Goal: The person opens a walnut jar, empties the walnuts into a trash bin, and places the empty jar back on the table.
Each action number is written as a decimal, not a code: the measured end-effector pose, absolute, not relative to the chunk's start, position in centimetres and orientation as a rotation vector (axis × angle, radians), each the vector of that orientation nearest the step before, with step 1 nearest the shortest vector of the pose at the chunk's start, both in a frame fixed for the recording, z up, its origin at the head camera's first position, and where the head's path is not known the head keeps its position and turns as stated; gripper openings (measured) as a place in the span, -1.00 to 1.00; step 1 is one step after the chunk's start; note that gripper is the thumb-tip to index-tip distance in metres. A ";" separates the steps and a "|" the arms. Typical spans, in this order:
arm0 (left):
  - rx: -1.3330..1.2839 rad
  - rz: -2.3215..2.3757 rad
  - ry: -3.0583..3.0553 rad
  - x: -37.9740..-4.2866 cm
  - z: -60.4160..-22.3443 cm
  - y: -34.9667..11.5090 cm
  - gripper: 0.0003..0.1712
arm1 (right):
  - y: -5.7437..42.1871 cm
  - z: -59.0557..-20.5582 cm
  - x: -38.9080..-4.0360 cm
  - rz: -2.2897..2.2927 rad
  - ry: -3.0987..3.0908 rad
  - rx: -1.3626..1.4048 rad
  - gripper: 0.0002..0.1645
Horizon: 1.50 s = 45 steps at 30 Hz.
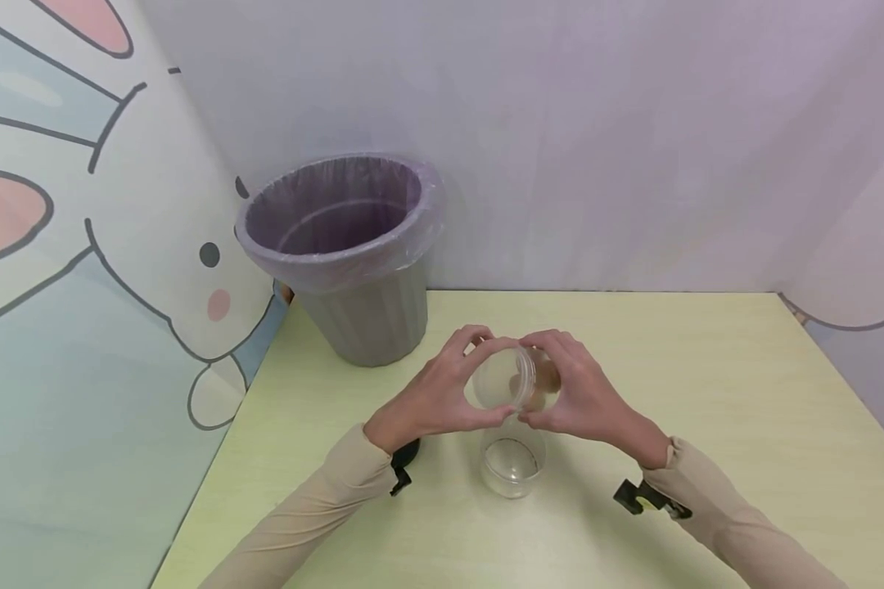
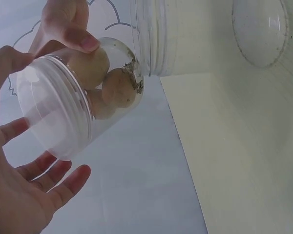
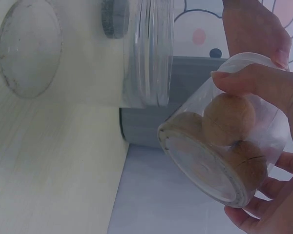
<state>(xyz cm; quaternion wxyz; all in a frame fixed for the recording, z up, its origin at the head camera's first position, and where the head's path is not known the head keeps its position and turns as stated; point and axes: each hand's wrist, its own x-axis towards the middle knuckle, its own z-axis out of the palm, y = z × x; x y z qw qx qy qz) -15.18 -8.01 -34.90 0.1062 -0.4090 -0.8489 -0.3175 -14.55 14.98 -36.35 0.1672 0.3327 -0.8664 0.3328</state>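
Observation:
Both hands are raised over the table around a clear plastic jar (image 3: pixel 202 165), tilted on its side with its base toward the right hand. My left hand (image 1: pixel 442 391) holds the jar's translucent white screw lid (image 2: pixel 46 109) between thumb and spread fingers. The lid sits over the jar's mouth. My right hand (image 1: pixel 588 397) grips the jar body, thumb on one side and fingers on the other. Several round brown balls (image 3: pixel 228 119) lie inside, one with a dark crack. Right below the hands, a second clear jar (image 1: pixel 511 466) stands upright with no lid on it.
A grey trash bin (image 1: pixel 368 323) lined with a plastic bag stands at the back left of the pale yellow table (image 1: pixel 670 352). Behind it rises a plain wall (image 1: pixel 597 147), and a cartoon-printed wall (image 1: pixel 140 343) runs along the left side.

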 end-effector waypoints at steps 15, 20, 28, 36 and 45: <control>-1.585 -0.789 -2.285 -15.5 -34.4 -8.2 -0.12 | 15.1 -36.1 -14.4 0.986 -2.482 0.938 0.04; -1.533 -0.847 -2.341 -15.5 -34.4 -8.3 -0.17 | 15.1 -36.0 -14.3 0.999 -2.488 0.942 0.04; -1.381 -0.905 -2.440 -15.6 -34.6 -8.5 -0.11 | 15.2 -36.1 -14.1 1.013 -2.488 0.953 0.03; -1.308 -0.921 -2.485 -15.3 -34.5 -8.4 -0.10 | 15.3 -36.0 -14.1 0.996 -2.476 0.959 0.02; -1.360 -0.824 -2.428 -15.3 -34.1 -8.4 -0.12 | 15.3 -36.0 -14.1 1.008 -2.465 0.965 0.02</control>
